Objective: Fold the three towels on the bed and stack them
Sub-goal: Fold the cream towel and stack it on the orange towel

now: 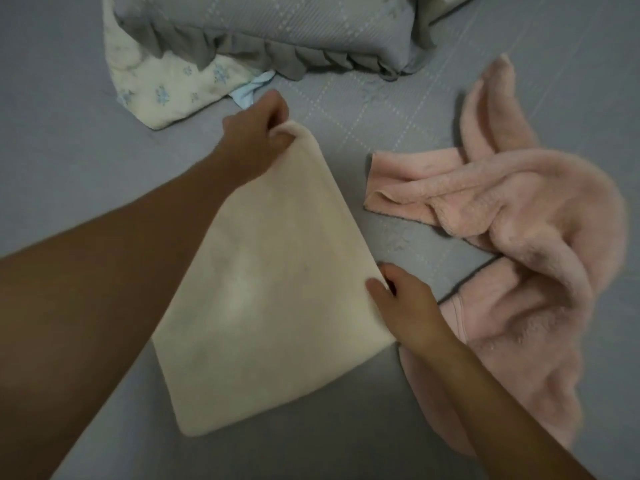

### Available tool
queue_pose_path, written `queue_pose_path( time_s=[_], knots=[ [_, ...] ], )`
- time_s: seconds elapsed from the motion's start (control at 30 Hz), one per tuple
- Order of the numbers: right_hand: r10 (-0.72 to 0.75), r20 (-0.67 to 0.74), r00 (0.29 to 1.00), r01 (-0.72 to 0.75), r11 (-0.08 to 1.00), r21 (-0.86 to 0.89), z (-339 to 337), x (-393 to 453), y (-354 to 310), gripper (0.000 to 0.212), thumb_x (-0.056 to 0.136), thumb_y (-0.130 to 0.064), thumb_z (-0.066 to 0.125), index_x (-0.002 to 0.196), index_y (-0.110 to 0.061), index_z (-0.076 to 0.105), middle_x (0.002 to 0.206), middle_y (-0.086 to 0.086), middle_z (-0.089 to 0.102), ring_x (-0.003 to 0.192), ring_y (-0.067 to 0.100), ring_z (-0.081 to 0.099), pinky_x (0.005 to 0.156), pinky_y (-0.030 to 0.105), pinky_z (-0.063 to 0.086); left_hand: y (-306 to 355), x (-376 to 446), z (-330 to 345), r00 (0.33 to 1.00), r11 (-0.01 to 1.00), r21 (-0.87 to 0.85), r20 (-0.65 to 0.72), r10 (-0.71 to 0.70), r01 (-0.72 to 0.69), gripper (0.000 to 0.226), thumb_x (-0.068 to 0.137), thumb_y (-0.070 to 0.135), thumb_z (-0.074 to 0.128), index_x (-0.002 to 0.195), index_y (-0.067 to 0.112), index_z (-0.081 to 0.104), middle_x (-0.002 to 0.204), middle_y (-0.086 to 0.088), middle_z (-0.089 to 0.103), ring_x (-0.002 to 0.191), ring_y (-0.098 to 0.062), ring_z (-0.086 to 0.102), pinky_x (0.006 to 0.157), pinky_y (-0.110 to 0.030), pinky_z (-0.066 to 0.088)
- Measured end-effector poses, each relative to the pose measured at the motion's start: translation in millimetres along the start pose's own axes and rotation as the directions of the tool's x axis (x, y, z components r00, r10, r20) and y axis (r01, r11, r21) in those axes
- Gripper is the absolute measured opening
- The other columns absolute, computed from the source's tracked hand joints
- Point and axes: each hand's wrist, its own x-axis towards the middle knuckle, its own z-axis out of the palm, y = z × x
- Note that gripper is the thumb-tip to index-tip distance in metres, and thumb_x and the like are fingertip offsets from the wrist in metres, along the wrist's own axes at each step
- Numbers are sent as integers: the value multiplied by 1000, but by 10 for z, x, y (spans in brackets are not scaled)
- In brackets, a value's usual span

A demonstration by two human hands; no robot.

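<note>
A cream towel (263, 289) lies spread in a rough square in the middle of the grey bed (59, 140). My left hand (258, 140) pinches its far corner, lifted slightly off the sheet. My right hand (405, 299) grips the towel's right corner. To the right lies crumpled pink towelling (526, 209), with a flat end pointing left and a second pink bunch (512, 341) nearer me; I cannot tell where one pink towel ends and the other begins.
A grey ruffled pillow (277, 29) lies at the far edge. A white cloth with blue flowers (166, 84) and a light blue scrap (251, 90) stick out from under it. Bare grey sheet shows on the left and at the bottom.
</note>
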Motion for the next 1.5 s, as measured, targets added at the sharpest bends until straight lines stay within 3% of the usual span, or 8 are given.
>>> queue_pose_path(
  time_s=[0.07,0.2,0.37,0.63,0.83,0.93,1.07,1.5],
  knots=[
    [45,-37,998,-47,996,-82,-22,9,-18,14,95,-24,52,89,-17,62,77,-5,66,67,6,60,57,11,42,-29,-12,40,974,993,-78,-201,-103,89,18,88,29,56,105,29,51,100,9,59,93,-13,55,97,-43,39],
    [96,-140,985,-136,940,-312,-8,17,-61,16,92,-24,52,90,-11,60,90,7,61,80,25,59,70,36,50,-56,-204,370,979,964,176,-82,-187,199,71,88,28,63,150,26,28,159,-6,24,145,-29,24,114,-51,20],
    [149,-131,980,-195,854,-482,-47,-119,-114,17,92,-25,49,98,-14,61,99,8,65,91,28,61,78,37,49,94,-885,984,976,931,360,217,-19,-62,71,96,52,39,156,28,10,166,-7,-1,152,-31,-1,119,-55,9],
    [92,-216,972,-190,851,-490,-200,-358,-123,18,88,-15,59,105,-21,60,103,6,62,92,26,58,86,48,47,327,-1680,1338,924,892,303,290,249,-335,62,100,52,19,156,26,12,165,-4,9,152,-27,5,119,-56,11],
    [-150,-3,989,115,765,-634,440,-264,-199,71,89,-27,62,152,-15,30,159,19,22,145,40,22,114,54,26,-1119,-2060,564,930,876,353,40,-364,328,67,98,58,20,156,32,-1,165,-1,-9,151,-27,-10,120,-54,-3],
    [-26,40,999,47,650,-758,617,-165,29,81,94,-48,45,155,-25,-3,163,11,-13,149,34,-9,119,54,5,-1925,-2354,91,899,805,447,2,-438,391,68,99,54,26,156,29,-1,166,-2,-6,152,-28,-4,119,-53,-3],
    [-23,-104,994,-66,632,-772,658,-192,148,84,86,-57,31,154,-21,-3,162,18,-5,148,37,-3,117,57,4,-2365,-2571,-206,874,781,429,-43,-484,453,64,101,44,29,157,22,7,165,-14,4,151,-36,3,120,-52,5],
    [-53,286,957,285,375,-882,329,-655,391,108,80,-49,64,154,-30,-12,161,9,-23,148,33,-16,118,55,3,-1036,-4237,1034,968,959,263,250,35,-103,76,85,47,59,152,23,32,161,-9,25,149,-31,21,115,-55,27]
  ],
)
